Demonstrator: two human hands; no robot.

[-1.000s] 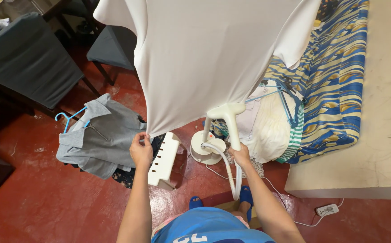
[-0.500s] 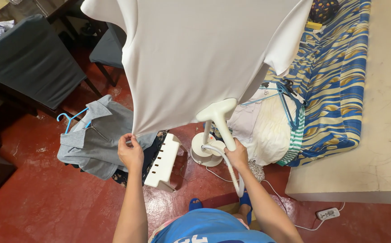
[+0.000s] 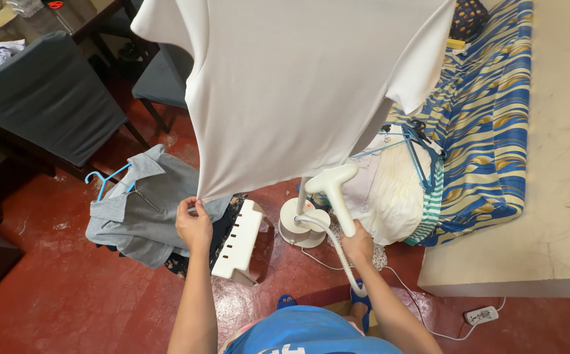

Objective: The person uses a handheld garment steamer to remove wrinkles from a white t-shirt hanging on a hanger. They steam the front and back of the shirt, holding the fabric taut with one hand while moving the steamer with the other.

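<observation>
While the left hand (image 3: 194,224) pinches the hem of the hanging white shirt (image 3: 285,92) taut, the right hand (image 3: 357,242) grips the steamer head (image 3: 333,187) at its lower edge, the cloth above looking smooth, so steaming seems nearly finished.

Steamer head (image 3: 332,183) now higher than a second ago, up against white shirt (image 3: 285,92) hem; left hand (image 3: 194,223) shifted slightly left, pulling hem taut.
</observation>
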